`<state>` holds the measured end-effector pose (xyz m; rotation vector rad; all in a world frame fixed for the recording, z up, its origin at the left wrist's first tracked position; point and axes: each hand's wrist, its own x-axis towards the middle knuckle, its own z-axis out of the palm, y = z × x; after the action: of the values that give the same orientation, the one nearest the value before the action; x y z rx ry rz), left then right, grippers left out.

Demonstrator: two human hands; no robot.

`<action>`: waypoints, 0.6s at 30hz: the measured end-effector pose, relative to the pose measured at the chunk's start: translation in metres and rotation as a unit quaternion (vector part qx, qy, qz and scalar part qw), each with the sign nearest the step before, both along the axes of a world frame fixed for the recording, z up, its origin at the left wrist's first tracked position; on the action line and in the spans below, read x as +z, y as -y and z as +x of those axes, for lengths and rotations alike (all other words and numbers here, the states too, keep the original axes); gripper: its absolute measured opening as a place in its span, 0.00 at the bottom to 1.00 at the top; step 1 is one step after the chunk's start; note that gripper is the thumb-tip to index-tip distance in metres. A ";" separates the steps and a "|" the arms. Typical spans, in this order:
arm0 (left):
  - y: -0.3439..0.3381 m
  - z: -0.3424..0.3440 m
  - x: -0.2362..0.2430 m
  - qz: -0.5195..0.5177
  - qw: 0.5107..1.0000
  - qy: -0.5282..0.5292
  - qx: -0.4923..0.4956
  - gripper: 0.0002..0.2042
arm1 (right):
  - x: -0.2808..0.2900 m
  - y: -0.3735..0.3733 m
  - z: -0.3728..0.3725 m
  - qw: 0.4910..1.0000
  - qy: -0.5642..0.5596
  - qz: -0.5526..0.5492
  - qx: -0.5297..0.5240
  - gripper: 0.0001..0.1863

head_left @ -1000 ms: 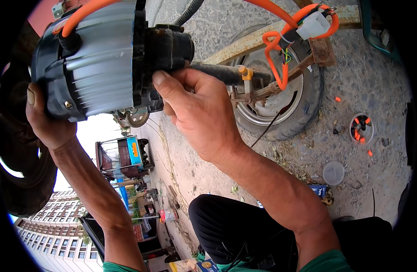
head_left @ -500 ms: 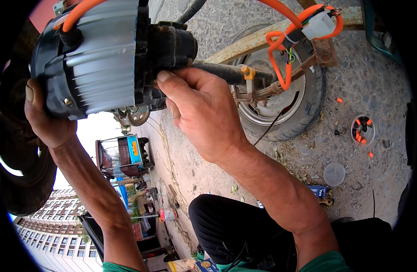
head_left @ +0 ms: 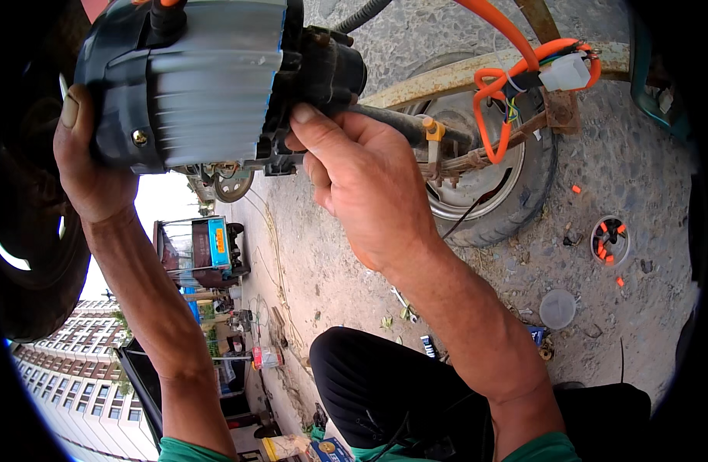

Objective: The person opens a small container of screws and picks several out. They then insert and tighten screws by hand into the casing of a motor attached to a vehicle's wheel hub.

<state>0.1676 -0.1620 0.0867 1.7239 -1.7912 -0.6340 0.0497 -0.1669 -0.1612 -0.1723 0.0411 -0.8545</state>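
Note:
A silver, finned electric motor (head_left: 215, 92) with a black end cap fills the upper left. Around that end cap my left hand (head_left: 100, 181) is wrapped, thumb up along its side. My right hand (head_left: 373, 185) is closed in a pinch at the motor's black mounting flange (head_left: 292, 85), beside the black axle housing (head_left: 331, 69). Whatever sits between those fingertips is hidden. From the housing a dark axle tube (head_left: 389, 119) runs right to a leaf spring with a yellow-topped bolt (head_left: 433, 129) and a wheel (head_left: 535, 185).
Orange cables (head_left: 496, 27) loop to a white connector (head_left: 566, 72) above the wheel. On the gritty ground lie a round tub (head_left: 594, 235) of orange-and-black pieces, a translucent lid (head_left: 557, 309) and a spanner (head_left: 400, 299). A parked vehicle (head_left: 196, 246) stands farther off.
The motor and both hands have shifted right and slightly up in the picture. Both hands keep their places on it. A spanner and a small tube on the ground have come into sight.

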 end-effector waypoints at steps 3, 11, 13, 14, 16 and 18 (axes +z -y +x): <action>-0.002 0.004 0.001 -0.005 1.000 -0.001 0.001 0.22 | 0.001 0.004 -0.008 0.995 0.049 0.049 0.066 0.16; 0.001 -0.008 -0.004 -0.012 1.000 0.005 0.008 0.21 | 0.002 0.005 -0.014 0.989 0.094 0.087 0.077 0.12; -0.001 -0.009 -0.007 -0.011 1.000 0.010 -0.003 0.21 | 0.001 0.005 -0.016 0.985 0.103 0.096 0.100 0.11; -0.003 -0.003 -0.006 -0.031 0.998 0.061 -0.016 0.19 | 0.000 0.005 -0.017 0.983 0.107 0.098 0.110 0.10; -0.006 0.018 0.004 -0.049 0.990 0.127 -0.030 0.17 | -0.001 0.006 -0.017 0.980 0.117 0.101 0.128 0.09; -0.005 0.033 0.015 -0.046 0.986 0.158 -0.041 0.17 | -0.002 0.010 -0.021 0.978 0.121 0.099 0.138 0.08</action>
<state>0.2002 -0.1570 0.1021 1.7710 -2.0812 -0.3162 0.0287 -0.1770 -0.1632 0.1116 -0.1228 -0.5840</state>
